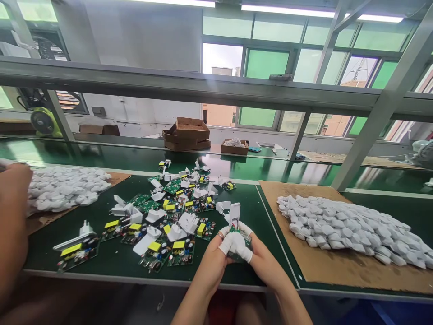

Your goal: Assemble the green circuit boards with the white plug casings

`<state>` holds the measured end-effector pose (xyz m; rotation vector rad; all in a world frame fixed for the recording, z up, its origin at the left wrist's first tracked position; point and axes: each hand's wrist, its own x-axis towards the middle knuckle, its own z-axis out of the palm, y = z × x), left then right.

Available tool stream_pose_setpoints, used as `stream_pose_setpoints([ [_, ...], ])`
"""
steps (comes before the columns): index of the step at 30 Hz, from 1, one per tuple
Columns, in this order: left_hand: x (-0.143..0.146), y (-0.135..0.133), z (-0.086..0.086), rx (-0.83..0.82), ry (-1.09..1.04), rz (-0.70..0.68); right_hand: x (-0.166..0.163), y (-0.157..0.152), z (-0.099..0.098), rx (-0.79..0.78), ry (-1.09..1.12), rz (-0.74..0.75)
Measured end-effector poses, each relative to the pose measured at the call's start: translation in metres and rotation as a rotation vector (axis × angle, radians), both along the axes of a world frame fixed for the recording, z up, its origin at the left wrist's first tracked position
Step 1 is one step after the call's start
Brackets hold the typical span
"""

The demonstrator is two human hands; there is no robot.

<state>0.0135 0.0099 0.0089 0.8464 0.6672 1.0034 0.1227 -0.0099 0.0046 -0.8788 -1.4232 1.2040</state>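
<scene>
White finger covers sit on the fingertips of both my hands. My left hand [214,250] and my right hand [259,251] are closed together, thumbs side by side, around one green circuit board [246,240] above the table's front edge. From its far end rises a white plastic plug piece [234,212], joined by thin wires. My thumbs and fingers hide much of the board. Just left of my hands lies a loose heap of similar circuit boards [179,250] with yellow transformers and white plug pieces. One board [76,253] rests apart at the left.
To the right, a pile of small white pieces [341,225] covers a cardboard sheet [314,266]. Another white pile [67,187] is at the left, beside another person's arm [11,225]. Brown boxes [187,135] stand at the back, below a metal frame beam [169,83].
</scene>
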Motion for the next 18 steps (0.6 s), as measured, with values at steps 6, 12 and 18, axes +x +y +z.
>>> stream_pose_setpoints([
  [6,-0.0013,-0.0016,-0.0020,0.165,0.113,-0.056,0.0009,0.0042,-0.0031,-0.018,-0.014,-0.132],
  [12,-0.0049,-0.0006,-0.0080,0.404,0.329,-0.110,0.0021,0.0061,-0.0056,-0.035,-0.039,-0.220],
  [18,-0.0039,-0.0034,-0.0016,0.320,0.245,-0.128,-0.0001,0.0053,-0.0046,-0.038,-0.006,-0.216],
])
